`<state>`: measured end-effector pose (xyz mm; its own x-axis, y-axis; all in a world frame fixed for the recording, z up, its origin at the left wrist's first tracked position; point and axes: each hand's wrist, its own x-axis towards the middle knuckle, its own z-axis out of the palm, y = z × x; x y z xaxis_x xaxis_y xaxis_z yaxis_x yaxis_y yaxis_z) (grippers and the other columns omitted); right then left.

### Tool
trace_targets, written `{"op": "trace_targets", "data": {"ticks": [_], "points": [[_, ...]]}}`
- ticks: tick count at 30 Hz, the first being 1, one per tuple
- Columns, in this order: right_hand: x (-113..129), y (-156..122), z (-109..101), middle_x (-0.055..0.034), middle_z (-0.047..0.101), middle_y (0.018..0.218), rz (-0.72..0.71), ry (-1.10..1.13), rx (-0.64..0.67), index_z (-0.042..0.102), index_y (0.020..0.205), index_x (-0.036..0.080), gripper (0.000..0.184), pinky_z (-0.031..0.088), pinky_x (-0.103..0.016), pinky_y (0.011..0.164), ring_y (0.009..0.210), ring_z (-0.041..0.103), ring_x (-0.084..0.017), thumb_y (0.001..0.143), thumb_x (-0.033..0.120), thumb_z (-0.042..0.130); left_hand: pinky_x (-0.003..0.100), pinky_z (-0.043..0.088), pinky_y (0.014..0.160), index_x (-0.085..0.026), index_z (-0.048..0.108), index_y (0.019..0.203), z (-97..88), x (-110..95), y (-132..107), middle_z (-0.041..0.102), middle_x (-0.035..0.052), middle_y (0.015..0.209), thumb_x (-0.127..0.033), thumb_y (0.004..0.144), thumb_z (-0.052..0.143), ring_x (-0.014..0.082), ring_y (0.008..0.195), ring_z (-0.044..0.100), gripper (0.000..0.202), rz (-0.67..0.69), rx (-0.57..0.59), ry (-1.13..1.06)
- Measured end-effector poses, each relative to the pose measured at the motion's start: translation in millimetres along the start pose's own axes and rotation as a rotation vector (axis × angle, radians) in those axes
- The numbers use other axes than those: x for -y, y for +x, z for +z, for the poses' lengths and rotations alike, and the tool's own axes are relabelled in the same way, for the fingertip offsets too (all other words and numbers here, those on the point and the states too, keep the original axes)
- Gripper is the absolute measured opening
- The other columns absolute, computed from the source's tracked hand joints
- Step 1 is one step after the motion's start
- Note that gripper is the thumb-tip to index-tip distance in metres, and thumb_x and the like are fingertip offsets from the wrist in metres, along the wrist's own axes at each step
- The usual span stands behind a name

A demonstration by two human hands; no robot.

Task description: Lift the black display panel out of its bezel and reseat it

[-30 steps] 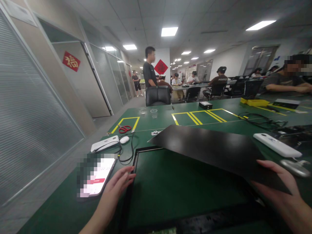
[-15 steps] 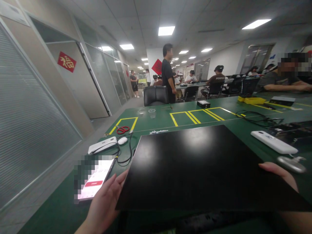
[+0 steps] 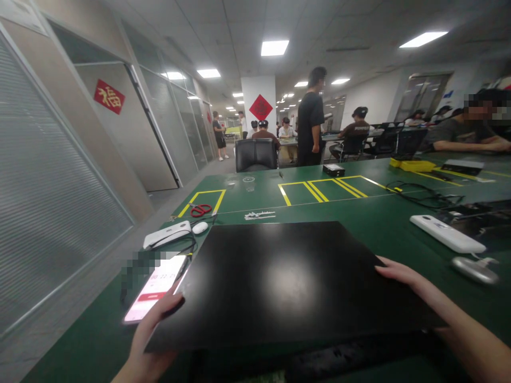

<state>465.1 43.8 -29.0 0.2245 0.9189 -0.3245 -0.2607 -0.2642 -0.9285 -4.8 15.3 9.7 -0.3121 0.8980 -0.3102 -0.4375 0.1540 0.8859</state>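
A flat, glossy black screen panel (image 3: pixel 247 287) is held between my hands above the green table, and the ceiling light reflects in its face. My left hand (image 3: pixel 157 324) is closed on its left edge, thumb on top and the other fingers underneath. At the opposite edge, my right hand (image 3: pixel 399 274) grips with the thumb over the surface; its remaining fingers are hidden below. Under the panel's near edge, a dark frame-like part (image 3: pixel 347 356) shows in part. Beside my left hand lies a lit phone (image 3: pixel 157 284).
Left on the table (image 3: pixel 377 231) are a white power bank (image 3: pixel 170 234), a white mouse (image 3: pixel 200 227) and red-handled scissors (image 3: pixel 200 210). A clear cup (image 3: pixel 248 184) stands farther back. Another white power bank (image 3: pixel 447 234) and black cables (image 3: pixel 427 196) lie right. A person (image 3: pixel 311 122) stands beyond.
The panel has shifted left and toward me, with both hands moving left along with it. My left thumb now rests on its face. The standing person has moved right.
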Motion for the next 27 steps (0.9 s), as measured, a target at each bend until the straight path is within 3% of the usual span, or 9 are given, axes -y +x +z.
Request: {"op": "trace_targets", "data": {"ticks": [3, 8, 13, 19, 27], "points": [[1.6, -2.6, 4.1, -0.0086, 0.084, 0.113, 0.125, 0.008, 0.106, 0.079, 0.109, 0.024, 0.047, 0.065, -0.039, 0.088, 0.107, 0.079, -0.032, 0.062, 0.025, 0.087, 0.05, 0.069, 0.09, -0.023, 0.078, 0.132, -1.2, -4.9, -3.2, 0.089, 0.0047, 0.103, -0.032, 0.068, 0.086, 0.0436, 0.109, 0.08, 0.065, -0.005, -0.021, -0.007], [3.0, -0.3, -1.2, -0.0119, 0.083, 0.112, 0.054, 0.002, 0.125, 0.078, 0.115, 0.019, 0.053, 0.064, -0.032, 0.077, 0.097, 0.079, -0.027, 0.064, 0.025, 0.089, 0.05, 0.057, 0.113, -0.027, 0.078, 0.134, -0.6, -6.2, -7.3, 0.087, 0.0006, 0.116, -0.036, 0.069, 0.085, 0.0416, 0.135, 0.066, 0.066, 0.045, 0.001, -0.063], [1.7, 3.7, -4.0, -0.0112, 0.083, 0.096, -0.003, -0.066, -0.003, 0.073, 0.117, 0.018, 0.054, 0.061, -0.027, 0.059, 0.076, 0.077, -0.022, 0.066, 0.024, 0.088, 0.054, 0.057, 0.111, -0.027, 0.077, 0.136, -3.5, -5.8, -6.0, 0.087, 0.0021, 0.113, -0.039, 0.07, 0.085, 0.0446, 0.135, 0.065, 0.068, 0.036, -0.025, -0.039], [5.7, 2.8, 2.2, -0.0139, 0.083, 0.092, 0.013, -0.118, -0.072, 0.071, 0.11, 0.019, 0.044, 0.062, -0.03, 0.061, 0.071, 0.078, -0.024, 0.067, 0.021, 0.081, 0.054, 0.054, 0.114, -0.029, 0.074, 0.14, -4.6, -2.9, -3.6, 0.086, 0.0028, 0.119, -0.042, 0.068, 0.088, 0.045, 0.139, 0.062, 0.075, 0.075, -0.009, -0.023], [9.4, 2.9, 1.6, -0.0143, 0.083, 0.089, 0.034, -0.168, -0.123, 0.068, 0.114, 0.018, 0.044, 0.059, -0.028, 0.058, 0.07, 0.078, -0.023, 0.071, 0.024, 0.076, 0.045, 0.049, 0.119, -0.026, 0.077, 0.134, -1.9, 3.1, -3.1, 0.083, 0.0022, 0.129, -0.039, 0.073, 0.083, 0.0388, 0.141, 0.061, 0.063, 0.088, 0.008, -0.004]]}}
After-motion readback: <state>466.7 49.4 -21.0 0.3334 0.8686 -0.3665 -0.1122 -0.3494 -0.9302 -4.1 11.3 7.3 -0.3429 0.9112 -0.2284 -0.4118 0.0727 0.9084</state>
